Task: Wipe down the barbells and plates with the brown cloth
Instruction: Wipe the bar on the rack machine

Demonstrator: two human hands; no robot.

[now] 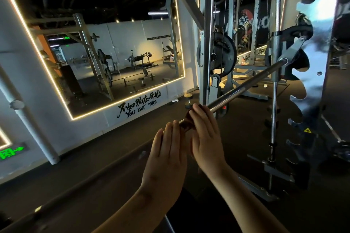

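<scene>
A steel barbell (244, 85) runs diagonally from the Smith machine carriage at the upper right down toward the middle of the view. The brown cloth (186, 122) is wrapped round the bar between my two hands. My right hand (205, 138) curls over the cloth and the bar from the right. My left hand (167, 155) grips the bar just below it, fingers over the top. Black weight plates (225, 56) hang on the rack posts behind the bar.
The Smith machine frame (207, 34) and its guide rod (273, 109) stand right of my hands. A notched chrome upright (310, 81) fills the far right. A lit wall mirror (106, 53) is at left. A small dumbbell (188, 100) lies on the dark floor.
</scene>
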